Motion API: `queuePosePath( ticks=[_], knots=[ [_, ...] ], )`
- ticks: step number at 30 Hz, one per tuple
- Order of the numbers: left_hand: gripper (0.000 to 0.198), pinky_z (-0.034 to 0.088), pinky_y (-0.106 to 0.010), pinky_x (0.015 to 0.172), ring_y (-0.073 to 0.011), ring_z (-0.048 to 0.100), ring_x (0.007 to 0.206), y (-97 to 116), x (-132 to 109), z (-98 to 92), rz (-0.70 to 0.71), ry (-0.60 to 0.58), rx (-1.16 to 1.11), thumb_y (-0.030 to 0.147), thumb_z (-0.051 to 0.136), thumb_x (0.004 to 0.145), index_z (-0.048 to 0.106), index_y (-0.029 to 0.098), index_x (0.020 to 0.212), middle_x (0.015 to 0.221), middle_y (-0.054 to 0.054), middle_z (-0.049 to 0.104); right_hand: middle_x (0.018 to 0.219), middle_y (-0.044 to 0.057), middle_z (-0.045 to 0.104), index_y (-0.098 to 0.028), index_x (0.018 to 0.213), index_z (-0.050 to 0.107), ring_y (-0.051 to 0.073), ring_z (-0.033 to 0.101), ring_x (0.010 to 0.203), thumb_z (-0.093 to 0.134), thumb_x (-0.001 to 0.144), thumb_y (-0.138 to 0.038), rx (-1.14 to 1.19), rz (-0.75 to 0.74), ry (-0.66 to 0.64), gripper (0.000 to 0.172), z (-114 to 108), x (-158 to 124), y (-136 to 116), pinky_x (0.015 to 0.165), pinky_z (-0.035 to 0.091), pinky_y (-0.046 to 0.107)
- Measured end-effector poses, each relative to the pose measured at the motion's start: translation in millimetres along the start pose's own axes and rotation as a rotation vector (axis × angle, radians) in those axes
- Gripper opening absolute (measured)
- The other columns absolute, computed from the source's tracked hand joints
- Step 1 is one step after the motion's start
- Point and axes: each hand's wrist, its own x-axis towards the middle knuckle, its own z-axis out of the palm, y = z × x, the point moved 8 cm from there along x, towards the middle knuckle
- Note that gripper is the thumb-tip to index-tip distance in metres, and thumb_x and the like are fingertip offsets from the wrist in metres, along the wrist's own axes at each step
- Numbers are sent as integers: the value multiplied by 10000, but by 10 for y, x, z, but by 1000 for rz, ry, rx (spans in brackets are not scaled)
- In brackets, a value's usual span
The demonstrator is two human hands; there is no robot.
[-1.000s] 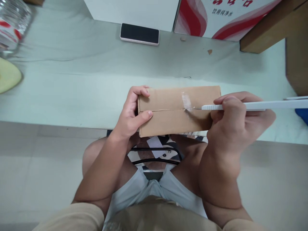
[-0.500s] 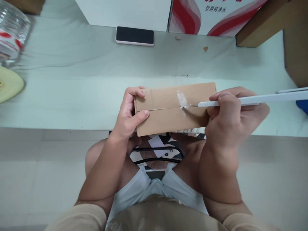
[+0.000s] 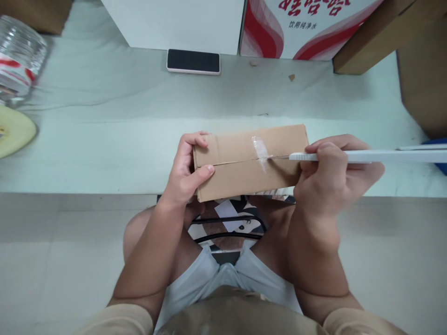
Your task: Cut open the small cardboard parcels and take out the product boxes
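Note:
A small brown cardboard box [image 3: 230, 179] is held tilted above the table's front edge and over the lap. A strip of clear tape [image 3: 259, 148] crosses the seam between its flaps. Gripping the box's left end is my left hand [image 3: 188, 170], thumb on top by the seam and fingers round the far edge. My right hand [image 3: 335, 179] is closed round a slim white tool [image 3: 363, 156] with a ribbed end, close to the box's right end. The tool's thin metal tip meets the seam beside the tape. Its far end runs out of view at right.
A black-topped phone-like device [image 3: 193, 61] lies before a white box [image 3: 181, 23]. Beside that stands a red-and-white carton [image 3: 303, 37], then brown cardboard [image 3: 366, 42]. A clear plastic bottle [image 3: 21, 56] and a yellow object [image 3: 14, 131] occupy the left. Small scraps [image 3: 292, 77] lie on the table.
The tool's tip has shifted slightly right along the seam, relative to the tape. Both hands keep their hold. The view has tilted, so the table's things sit lower in the picture.

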Motion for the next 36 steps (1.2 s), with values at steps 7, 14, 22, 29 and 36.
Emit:
queuePosePath(
  ticks=[7,14,22,29,36],
  knots=[
    [457,533,-398,950,-261,555,1159,-27,-5,8,-7,-5,-13,504,775,811,480,307,1099,1286,-47,518,511,-44,426,-214,617,573,77,345,409,551,797,-179,179,35,-47,185,7,29,56,411,228,264],
    [481,532,-379,901,-252,561,1134,-15,8,-1,4,10,8,540,785,795,484,292,1076,1263,-53,519,551,-32,462,-219,672,607,120,512,527,573,855,-241,89,58,-159,187,52,-5,78,522,368,291],
    [495,540,-402,890,-261,574,1121,-15,15,-13,15,8,33,559,787,788,480,296,1074,1269,-52,521,533,-42,514,-210,670,672,114,513,506,635,849,-273,136,71,-176,194,90,12,88,494,336,270],
    [449,557,-426,911,-264,575,1136,-10,26,-33,20,12,65,516,768,802,478,308,1073,1254,-44,523,518,-49,490,-199,688,656,88,469,500,622,886,-274,-54,65,-290,214,175,8,26,496,371,246],
    [450,556,-415,893,-257,580,1131,-7,27,-53,8,41,56,504,791,778,497,294,1046,1247,-48,528,558,-44,512,-192,664,625,81,478,526,634,915,-270,-20,25,-304,263,171,15,-17,511,371,247]
  ],
)
